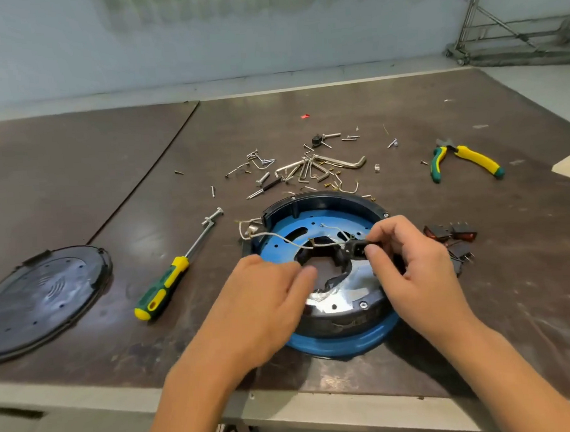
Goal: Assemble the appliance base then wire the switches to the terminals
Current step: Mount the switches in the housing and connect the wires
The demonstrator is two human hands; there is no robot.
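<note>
While the right hand (418,261) hovers over the far right part of the round appliance base (346,343), its thumb and forefinger pinch a small black switch (358,245) just above the base's inside. Thin pale wires (278,237) run from that switch leftward across the base and out over its left rim. The left hand (264,296) lies palm down over the near left part of the base, fingers stretched toward the dark opening in the middle. Its fingertips are close together near the wires, but I cannot tell whether they pinch one.

The base sits on the brown table (109,159), near its front edge, between both forearms. Inside its black rim lies a blue perforated plate (330,218), and a shiny metal plate (334,300) covers the near side.

More dark switches (450,237) lie on the table just right of the base, partly behind the right hand. A green and yellow screwdriver (162,288) lies left of the base, and farther left lies a black round cover (43,298). Beyond the base are scattered screws (262,179) and hex keys (327,164), with green and yellow pliers (465,160) off to the right.
</note>
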